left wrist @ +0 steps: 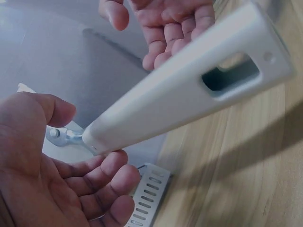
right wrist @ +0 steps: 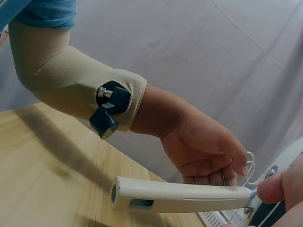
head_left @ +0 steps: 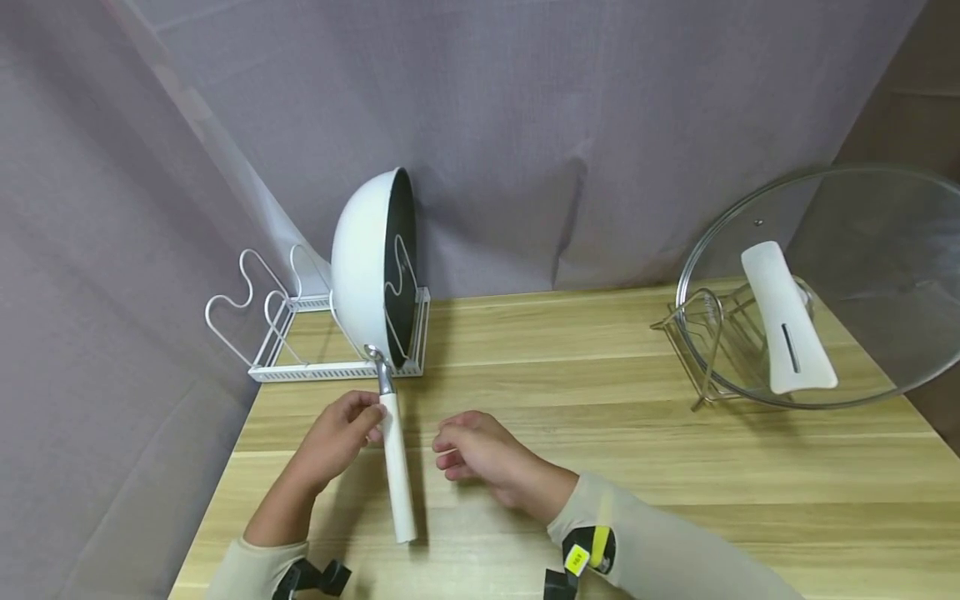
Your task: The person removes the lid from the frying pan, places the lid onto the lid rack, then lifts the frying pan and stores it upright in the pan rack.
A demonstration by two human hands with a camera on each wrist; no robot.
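Note:
In the head view a white wok with a dark inside stands on edge in a white wire rack. Its long white handle points toward me. At the handle's upper end, by the metal joint, is my left hand. The left wrist view shows that hand's fingers loosely bent under the handle, the thumb apart from it; whether a fingertip touches cannot be told. To the right of the handle, apart from it, my right hand hovers with loosely bent fingers and holds nothing.
A large glass lid with a white knob handle leans in a metal wire stand on the right. Behind the wooden table hangs a grey curtain. Free wire loops rise from the rack's left side.

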